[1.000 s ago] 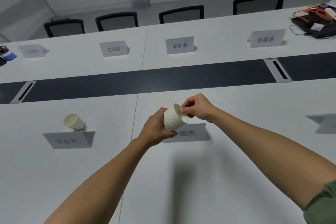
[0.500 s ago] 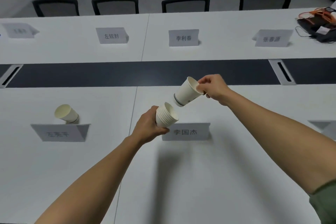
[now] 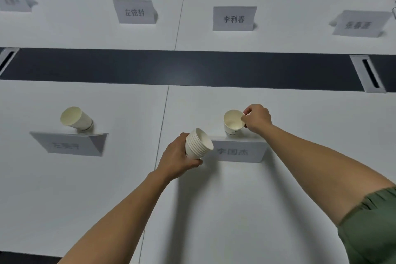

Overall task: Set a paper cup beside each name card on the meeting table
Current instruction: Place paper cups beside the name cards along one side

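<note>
The right hand (image 3: 257,119) pinches the rim of a paper cup (image 3: 233,122), seemingly resting on the surface (image 3: 214,210) behind the name card (image 3: 240,152); the left hand (image 3: 177,159) grips a ribbed cup stack (image 3: 198,143).

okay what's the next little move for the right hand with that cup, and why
Probably let go and lift away. The right hand pinches the rim of the cup, which stands upright just behind the near name card, seemingly on the table. Four far cards have no cups, and the left hand holds the stack.
</note>
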A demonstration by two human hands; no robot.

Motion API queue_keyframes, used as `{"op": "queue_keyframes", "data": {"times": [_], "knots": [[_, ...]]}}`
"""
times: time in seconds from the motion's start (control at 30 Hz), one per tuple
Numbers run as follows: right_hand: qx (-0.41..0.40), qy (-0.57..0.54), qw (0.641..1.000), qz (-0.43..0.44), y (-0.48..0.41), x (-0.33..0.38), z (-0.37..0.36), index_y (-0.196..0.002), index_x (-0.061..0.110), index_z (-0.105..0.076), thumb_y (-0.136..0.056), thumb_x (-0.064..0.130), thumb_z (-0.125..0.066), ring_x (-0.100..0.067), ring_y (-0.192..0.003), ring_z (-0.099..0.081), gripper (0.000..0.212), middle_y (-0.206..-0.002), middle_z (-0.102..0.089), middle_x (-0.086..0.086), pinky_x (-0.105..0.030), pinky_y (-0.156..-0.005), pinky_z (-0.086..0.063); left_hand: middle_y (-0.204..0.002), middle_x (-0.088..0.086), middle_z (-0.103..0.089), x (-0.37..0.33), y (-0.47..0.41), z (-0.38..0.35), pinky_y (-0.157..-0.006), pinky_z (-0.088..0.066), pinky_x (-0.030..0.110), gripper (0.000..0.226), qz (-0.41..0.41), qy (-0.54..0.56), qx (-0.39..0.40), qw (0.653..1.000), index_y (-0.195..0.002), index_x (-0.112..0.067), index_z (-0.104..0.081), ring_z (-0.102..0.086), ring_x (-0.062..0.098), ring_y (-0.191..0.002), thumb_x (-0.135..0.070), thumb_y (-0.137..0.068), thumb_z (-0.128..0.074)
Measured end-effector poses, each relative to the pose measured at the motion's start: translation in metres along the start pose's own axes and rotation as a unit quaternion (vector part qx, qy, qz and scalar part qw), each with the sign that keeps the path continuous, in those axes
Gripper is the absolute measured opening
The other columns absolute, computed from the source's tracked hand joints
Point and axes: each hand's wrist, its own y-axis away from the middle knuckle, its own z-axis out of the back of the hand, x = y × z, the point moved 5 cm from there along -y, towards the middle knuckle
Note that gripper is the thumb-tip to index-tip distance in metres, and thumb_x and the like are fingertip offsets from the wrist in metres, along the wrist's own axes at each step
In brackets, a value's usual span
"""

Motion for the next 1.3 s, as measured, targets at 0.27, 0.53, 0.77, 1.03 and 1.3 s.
{"op": "queue_keyframes", "data": {"times": [0.27, 0.53, 0.77, 1.03, 1.3], "knots": [[-0.007, 0.002, 1.000, -0.014, 0.012, -0.012, 0.017, -0.108, 0.016, -0.063, -0.086, 0.028, -0.070, -0.026, -0.090, -0.069, 0.026, -0.103, -0.069, -0.006, -0.039, -0.082, -0.056, -0.104, -0.009, -0.062, -0.012, 0.001, -0.003, -0.076, -0.058, 0.043, 0.071, -0.028, -0.015, 0.022, 0.999, -0.122, -0.029, -0.047, -0.063, 0.017, -0.091, -0.037, -0.060, -0.082], [-0.071, 0.142, 0.986, 0.057, 0.084, -0.045, 0.100, -0.118, 0.019, -0.061, -0.094, 0.034, -0.057, -0.023, -0.092, -0.064, 0.029, -0.111, -0.069, -0.004, -0.037, -0.082, -0.055, -0.107, -0.009, -0.061, -0.094, 0.012, -0.032, -0.079, -0.060, 0.044, 0.070, -0.132, -0.039, 0.070, 0.988, -0.118, -0.032, -0.047, -0.063, 0.018, -0.094, -0.038, -0.060, -0.083], [-0.108, 0.217, 0.970, 0.037, 0.172, -0.128, 0.176, -0.122, 0.019, -0.058, -0.096, 0.033, -0.051, -0.025, -0.098, -0.062, 0.031, -0.115, -0.068, -0.003, -0.034, -0.079, -0.049, -0.107, -0.005, -0.062, -0.190, 0.055, -0.087, -0.077, -0.057, 0.041, 0.067, -0.244, -0.074, 0.101, 0.962, -0.118, -0.025, -0.050, -0.060, 0.020, -0.093, -0.028, -0.062, -0.086], [-0.175, 0.216, 0.960, -0.033, 0.322, -0.295, 0.262, -0.125, 0.020, -0.058, -0.097, 0.035, -0.049, -0.025, -0.104, -0.061, 0.032, -0.119, -0.066, -0.002, -0.033, -0.075, -0.043, -0.106, -0.006, -0.062, -0.303, 0.162, -0.210, -0.083, -0.056, 0.047, 0.067, -0.338, -0.113, 0.152, 0.922, -0.118, -0.027, -0.049, -0.060, 0.022, -0.096, -0.028, -0.063, -0.087], [-0.214, 0.211, 0.947, -0.114, 0.469, -0.469, 0.331, -0.120, 0.018, -0.059, -0.096, 0.035, -0.049, -0.026, -0.099, -0.061, 0.030, -0.114, -0.066, -0.004, -0.032, -0.071, -0.042, -0.102, -0.003, -0.061, -0.386, 0.288, -0.344, -0.078, -0.058, 0.045, 0.066, -0.393, -0.082, 0.209, 0.892, -0.117, -0.024, -0.048, -0.062, 0.022, -0.094, -0.025, -0.064, -0.087]]}}
